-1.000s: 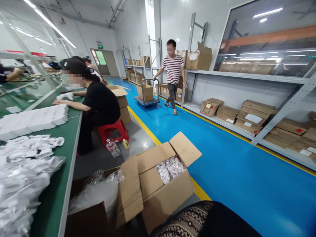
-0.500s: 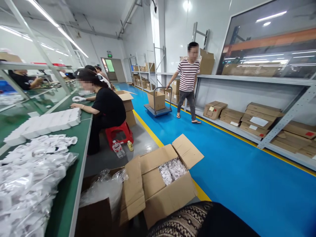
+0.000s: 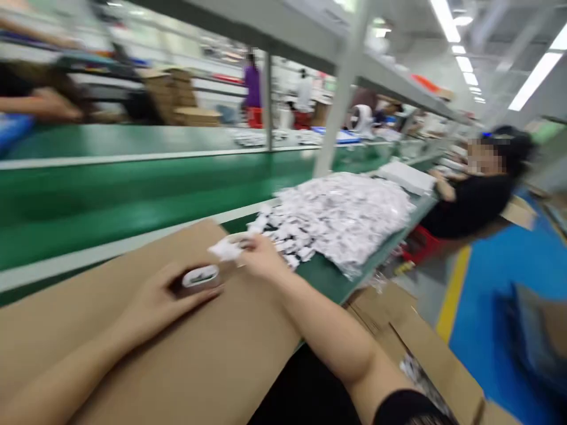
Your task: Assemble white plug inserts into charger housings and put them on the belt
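Over a brown cardboard sheet (image 3: 186, 360) on the bench, my left hand (image 3: 172, 295) curls its fingers and thumb around a small white oval part (image 3: 201, 276) with a darker middle. My right hand (image 3: 263, 257) pinches a thin white plastic-looking piece (image 3: 225, 248) just above the sheet's far edge; blur hides its exact kind. Beyond my right hand lies a heap of small white parts (image 3: 299, 233), spilling beside a clear plastic bag (image 3: 354, 212) full of similar ones.
A green conveyor belt (image 3: 133, 189) runs behind the cardboard, under a metal shelf frame (image 3: 336, 100). At right, a seated co-worker (image 3: 473, 200) works at a white box (image 3: 407, 177). Opened cartons (image 3: 425, 336) stand on the floor below the bench.
My view has swung left from the aisle to the bench. Both my hands have come into view, each with a white part. A person with a trolley has left the view.
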{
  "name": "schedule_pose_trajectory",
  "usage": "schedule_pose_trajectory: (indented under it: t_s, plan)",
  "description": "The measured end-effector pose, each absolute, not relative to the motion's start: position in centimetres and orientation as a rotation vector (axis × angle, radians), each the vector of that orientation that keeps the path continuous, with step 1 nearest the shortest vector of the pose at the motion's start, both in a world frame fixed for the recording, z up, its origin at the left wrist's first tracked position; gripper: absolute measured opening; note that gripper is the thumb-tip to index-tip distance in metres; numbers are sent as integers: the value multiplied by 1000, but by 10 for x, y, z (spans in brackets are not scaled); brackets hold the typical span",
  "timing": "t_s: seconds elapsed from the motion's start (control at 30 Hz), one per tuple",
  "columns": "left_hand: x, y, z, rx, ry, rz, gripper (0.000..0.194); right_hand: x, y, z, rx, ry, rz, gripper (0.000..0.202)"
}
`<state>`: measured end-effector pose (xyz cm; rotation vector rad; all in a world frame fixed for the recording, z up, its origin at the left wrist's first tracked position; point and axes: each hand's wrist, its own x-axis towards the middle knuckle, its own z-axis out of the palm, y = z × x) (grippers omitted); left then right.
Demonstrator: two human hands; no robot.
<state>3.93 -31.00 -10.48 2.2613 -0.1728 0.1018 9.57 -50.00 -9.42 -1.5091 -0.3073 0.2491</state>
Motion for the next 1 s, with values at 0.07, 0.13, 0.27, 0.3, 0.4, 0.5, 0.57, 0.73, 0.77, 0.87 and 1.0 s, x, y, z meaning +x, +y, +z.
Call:
schedule_pose_trajectory:
  t_s: [0.07, 0.13, 0.27, 0.3, 0.4, 0.5, 0.57, 0.73, 0.77, 0.87, 1.0]
  plan:
    - [20, -288, -114, 2180, -96, 65, 58, 94, -484, -99, -1391, -300, 377, 31]
    - [19, -281, -118, 2102, -105, 47, 53, 96, -483, -99, -1350, -260, 416, 37]
    - [28, -281, -117, 1999, -172, 83, 48, 92, -485, -95, -1428, -251, 381, 42]
    - [29, -282, -118, 1984, -188, 89, 47, 89, -484, -94, -1459, -267, 338, 41]
    - [28, -281, -121, 1959, -196, 84, 45, 83, -478, -92, -1603, -368, 148, 32]
    - [28, -279, -124, 1927, -184, 67, 43, 82, -476, -83, -1783, -583, 15, 20]
    - [28, -278, -127, 1925, -187, 70, 42, 83, -475, -75, -1897, -764, -24, 20]
    - [29, -278, -129, 1932, -205, 95, 39, 83, -472, -72, -2099, -1009, -81, 30]
    - [30, -278, -128, 1933, -205, 98, 40, 83, -471, -76, -2086, -1004, -67, 28]
    - [31, -278, -128, 1959, -211, 113, 40, 85, -467, -89, -1945, -871, 5, 20]
    - [31, -275, -131, 2013, -283, 143, 41, 88, -467, -97, -1718, -546, 143, 30]
